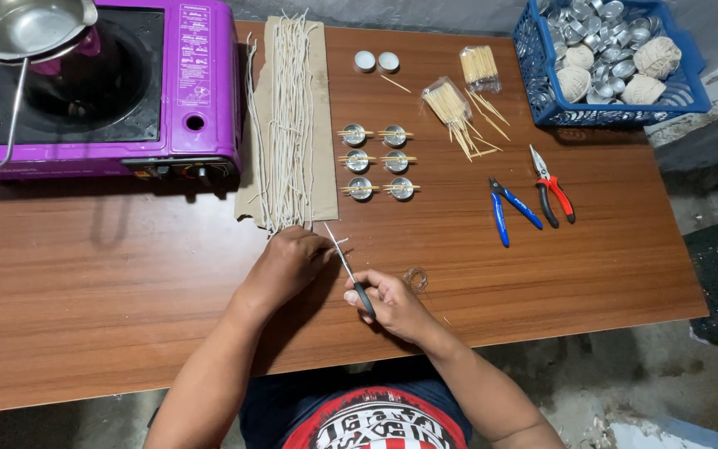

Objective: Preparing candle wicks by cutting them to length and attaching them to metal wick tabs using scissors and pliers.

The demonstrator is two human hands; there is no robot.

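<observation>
I take the strip of cardboard [322, 125] carrying the pale waxed wicks [286, 116] as my reference. The left hand [288, 262] sits just below its near end, fingers closed on the tip of one wick. The right hand [392, 306], further toward the person and to the right of that end, is clamped on the dark handle of a pair of scissors [346, 264], whose blades angle up toward the left hand's wick.

Right of the cardboard stand six small metal cups [377, 160], each with sticks laid across its rim (two more hold white wax above them). Beyond those lie loose wooden sticks [459, 116], blue cutters [508, 212] and red pliers [554, 195]. The purple stove [101, 87] stands to the cardboard's left.

Risk, in my judgement: the blades close very near the left fingertips, so a slip could nick them. An uneven cut could also leave the wick short, and drawing one strand may drag its neighbours off the cardboard onto the table [126, 274].
</observation>
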